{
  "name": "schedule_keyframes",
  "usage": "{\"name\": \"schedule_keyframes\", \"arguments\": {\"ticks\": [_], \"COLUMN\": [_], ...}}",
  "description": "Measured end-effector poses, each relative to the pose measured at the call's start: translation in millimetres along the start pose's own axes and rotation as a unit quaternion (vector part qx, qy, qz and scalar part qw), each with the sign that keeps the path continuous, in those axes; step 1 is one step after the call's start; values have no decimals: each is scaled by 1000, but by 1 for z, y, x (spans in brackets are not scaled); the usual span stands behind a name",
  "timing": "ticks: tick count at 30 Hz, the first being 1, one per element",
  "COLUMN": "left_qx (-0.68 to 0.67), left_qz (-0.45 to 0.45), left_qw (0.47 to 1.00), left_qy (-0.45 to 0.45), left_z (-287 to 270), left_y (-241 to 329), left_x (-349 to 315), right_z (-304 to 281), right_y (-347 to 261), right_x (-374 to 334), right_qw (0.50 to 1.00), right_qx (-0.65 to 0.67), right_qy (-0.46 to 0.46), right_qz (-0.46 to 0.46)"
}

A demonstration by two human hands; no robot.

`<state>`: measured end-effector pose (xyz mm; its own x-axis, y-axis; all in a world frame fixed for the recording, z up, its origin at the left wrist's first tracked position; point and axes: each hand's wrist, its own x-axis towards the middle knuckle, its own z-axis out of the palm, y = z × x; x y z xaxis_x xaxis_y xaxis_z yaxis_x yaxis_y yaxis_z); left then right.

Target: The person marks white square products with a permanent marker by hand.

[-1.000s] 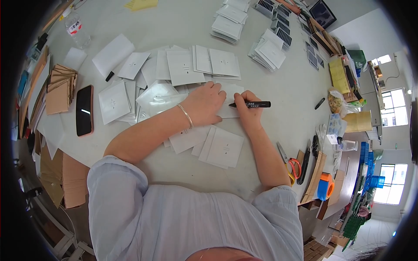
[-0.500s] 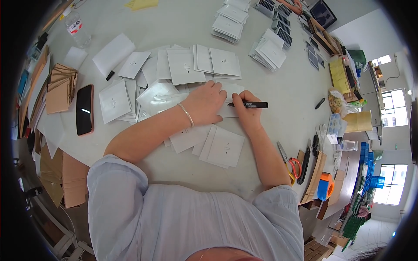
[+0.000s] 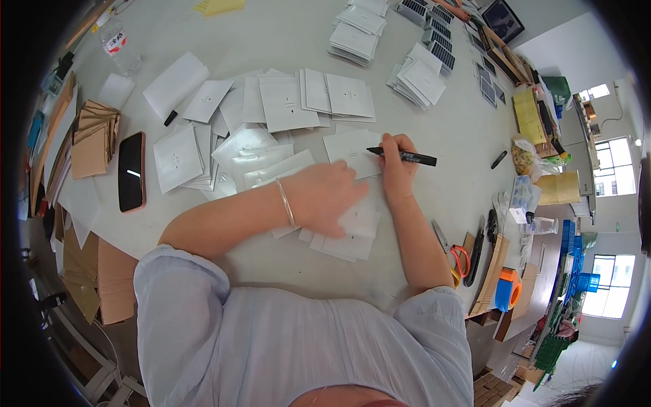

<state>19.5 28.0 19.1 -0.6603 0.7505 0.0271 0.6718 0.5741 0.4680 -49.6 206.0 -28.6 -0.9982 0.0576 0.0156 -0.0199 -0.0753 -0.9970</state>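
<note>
My right hand (image 3: 399, 173) pinches a black marker (image 3: 415, 158), its tip just past the right part of a white square card (image 3: 351, 152) that lies flat on the table. My left hand (image 3: 331, 197), a bangle at its wrist, is smeared by motion. Its fingers are spread over a small fanned pile of white cards (image 3: 347, 245) close to my body, and it partly hides them. Beyond my left forearm lie shiny white sleeves (image 3: 261, 159) and overlapping white cards (image 3: 288, 105).
At left are a phone (image 3: 132, 171), folded brown cardboard (image 3: 95, 146) and a water bottle (image 3: 119, 46). Scissors (image 3: 458, 258) and a black cutter (image 3: 476, 251) lie by my right forearm. Card stacks (image 3: 354, 42) stand at the far side, near dark striped panels (image 3: 441, 41). Another person's hand (image 3: 456, 9) shows there.
My left hand has left the card at the marker and moved nearer my body, over the front pile. My right hand has lifted the marker slightly right, off its earlier writing spot.
</note>
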Motion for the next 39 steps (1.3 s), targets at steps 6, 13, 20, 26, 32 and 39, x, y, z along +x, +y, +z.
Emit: {"name": "schedule_keyframes", "arguments": {"ticks": [6, 13, 20, 26, 32, 39], "left_qx": [32, 106, 113, 115, 116, 117], "left_qz": [-26, -149, -141, -139, -146, -137], "left_qw": [999, 976, 978, 977, 977, 977], "left_qy": [22, 119, 104, 113, 104, 115], "left_z": [-2, 13, 15, 15, 12, 15], "left_y": [-13, -36, -35, -34, -33, -35], "left_x": [10, 19, 21, 19, 20, 20], "right_z": [4, 12, 13, 14, 3, 4], "right_y": [12, 8, 9, 8, 10, 12], "right_x": [3, 2, 4, 2, 0, -2], "right_qw": [966, 965, 956, 954, 967, 956], "right_qx": [-200, -209, -235, -237, -195, -230], "right_qy": [-94, -91, -92, -93, -106, -123], "right_qz": [-131, -129, -146, -156, -125, -134]}}
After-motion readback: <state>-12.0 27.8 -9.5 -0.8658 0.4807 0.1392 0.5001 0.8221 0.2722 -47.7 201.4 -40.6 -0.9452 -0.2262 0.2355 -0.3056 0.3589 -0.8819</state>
